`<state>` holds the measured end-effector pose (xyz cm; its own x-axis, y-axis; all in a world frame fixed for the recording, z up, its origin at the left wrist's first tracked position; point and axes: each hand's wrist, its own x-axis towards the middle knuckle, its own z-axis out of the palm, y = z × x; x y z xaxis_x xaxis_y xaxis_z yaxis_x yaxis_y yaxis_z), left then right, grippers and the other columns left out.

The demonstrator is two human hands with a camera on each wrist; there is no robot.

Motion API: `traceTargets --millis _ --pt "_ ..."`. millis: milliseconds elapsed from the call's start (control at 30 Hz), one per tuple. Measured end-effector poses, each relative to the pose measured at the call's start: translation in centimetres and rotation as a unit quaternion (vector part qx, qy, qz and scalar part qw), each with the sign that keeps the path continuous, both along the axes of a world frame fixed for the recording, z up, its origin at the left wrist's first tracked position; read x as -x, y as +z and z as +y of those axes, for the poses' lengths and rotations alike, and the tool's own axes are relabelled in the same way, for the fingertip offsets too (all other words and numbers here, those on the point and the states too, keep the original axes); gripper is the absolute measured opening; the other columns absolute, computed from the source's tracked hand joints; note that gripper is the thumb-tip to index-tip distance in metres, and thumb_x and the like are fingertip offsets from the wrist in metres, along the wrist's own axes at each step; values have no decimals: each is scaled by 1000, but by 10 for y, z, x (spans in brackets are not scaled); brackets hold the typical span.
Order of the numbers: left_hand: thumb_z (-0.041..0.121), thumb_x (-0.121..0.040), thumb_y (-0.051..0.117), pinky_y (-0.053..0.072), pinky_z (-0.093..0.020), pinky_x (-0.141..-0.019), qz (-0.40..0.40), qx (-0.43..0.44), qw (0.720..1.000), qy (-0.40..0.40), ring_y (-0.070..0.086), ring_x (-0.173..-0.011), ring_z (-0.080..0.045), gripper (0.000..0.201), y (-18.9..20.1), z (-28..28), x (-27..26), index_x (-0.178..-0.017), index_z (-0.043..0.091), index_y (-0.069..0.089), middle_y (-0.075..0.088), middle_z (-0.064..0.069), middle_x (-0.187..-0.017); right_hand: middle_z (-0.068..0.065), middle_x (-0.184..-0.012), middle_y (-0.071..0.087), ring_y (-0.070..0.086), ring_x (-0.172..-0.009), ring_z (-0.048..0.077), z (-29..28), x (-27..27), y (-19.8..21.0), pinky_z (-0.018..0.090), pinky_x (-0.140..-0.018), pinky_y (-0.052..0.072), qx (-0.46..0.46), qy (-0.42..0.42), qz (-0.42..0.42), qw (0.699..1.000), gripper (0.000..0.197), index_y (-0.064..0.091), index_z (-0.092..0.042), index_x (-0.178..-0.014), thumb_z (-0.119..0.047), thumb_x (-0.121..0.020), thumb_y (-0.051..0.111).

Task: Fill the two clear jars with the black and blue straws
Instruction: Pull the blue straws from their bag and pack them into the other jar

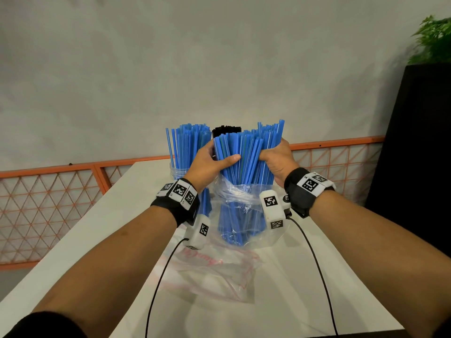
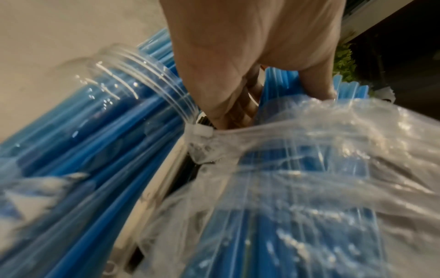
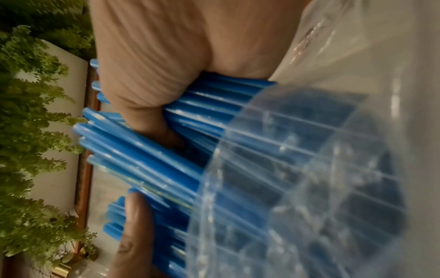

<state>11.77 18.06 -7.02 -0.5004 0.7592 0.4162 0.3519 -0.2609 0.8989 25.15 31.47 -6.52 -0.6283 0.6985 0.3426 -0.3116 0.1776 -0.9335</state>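
Above the desk [image 1: 102, 230], both hands' fingers [image 1: 230, 160] gripped blue straws [image 1: 246, 152] in a bag [image 1: 244, 191], next needing lifting toward a jar [image 1: 178, 170].

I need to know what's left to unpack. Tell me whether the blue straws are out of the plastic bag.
Partly in. Both hands grip the straws above the bag, which wraps their lower half.

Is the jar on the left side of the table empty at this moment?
No. In the head view the jar behind the left hand already stands full of upright blue straws.
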Motion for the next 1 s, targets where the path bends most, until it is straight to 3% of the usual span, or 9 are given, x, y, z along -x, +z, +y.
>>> traceTargets --millis 167,233,300,400,533,667,800,900,1000 --pt "22 -84 77 58 -40 -91 31 11 998 59 72 -99 -20 32 15 -3 2 -110 11 64 73 -9 -106 11 -102 73 72 -92 19 0 1 1 36 -78 60 -21 -5 -1 1000 34 64 -2 -112 0 -80 73" --pt "24 -85 76 59 -41 -85 37 16 995 87 73 -89 -23 34 28 -3 6 -107 3 61 73 -13 -98 13 -103 72 71 -93 21 2 3 2 37 -79 59 -22 -9 1 1000 35 63 1 -112 5 -79 71" --pt "13 -86 75 60 -33 -75 36 20 996 78 73 -76 -14 19 33 -3 7 -99 6 62 73 -3 -84 16 -105 71 71 -96 25 2 4 2 41 -81 59 -21 -9 3 1000 37 63 3 -112 8 -76 72" --pt "2 -85 73 57 -19 -66 65 77 993 55 72 -72 -8 14 22 -3 0 -91 12 66 73 3 -81 10 -100 73 72 -90 19 0 7 1 34 -76 60 -36 -10 -1 999 38 65 0 -109 4 -73 77" --pt "9 -84 76 58 -25 -71 52 104 991 67 73 -74 -11 11 7 -5 0 -91 12 68 75 2 -79 9 -100 73 72 -92 18 1 6 0 33 -78 59 -35 -14 1 999 40 65 -2 -109 2 -72 79" --pt "14 -92 68 60 -43 -81 0 57 993 99 70 -68 -21 39 28 -8 -1 -118 -11 55 72 -4 -71 9 -102 73 72 -93 19 0 4 1 35 -78 60 -29 -14 3 999 41 64 -2 -111 4 -72 78" --pt "11 -97 60 61 -42 -74 -2 -9 996 86 70 -71 -28 11 60 -16 -8 -99 1 58 70 -13 -77 7 -99 73 71 -89 15 -2 5 2 26 -70 59 -35 -27 -3 999 41 64 -4 -110 5 -72 78" --pt "11 -97 60 61 -40 -71 -12 -59 994 89 72 -73 -29 9 82 -22 -12 -99 3 55 71 -16 -80 3 -94 73 70 -82 9 -3 4 3 17 -61 56 -32 -34 -2 999 40 65 -5 -108 4 -72 78" --pt "11 -97 60 58 -32 -64 -13 -78 993 88 72 -75 -30 12 97 -27 -12 -103 2 53 70 -19 -84 4 -95 72 70 -83 10 -4 3 3 20 -64 57 -33 -32 3 999 38 65 -5 -107 3 -73 78"
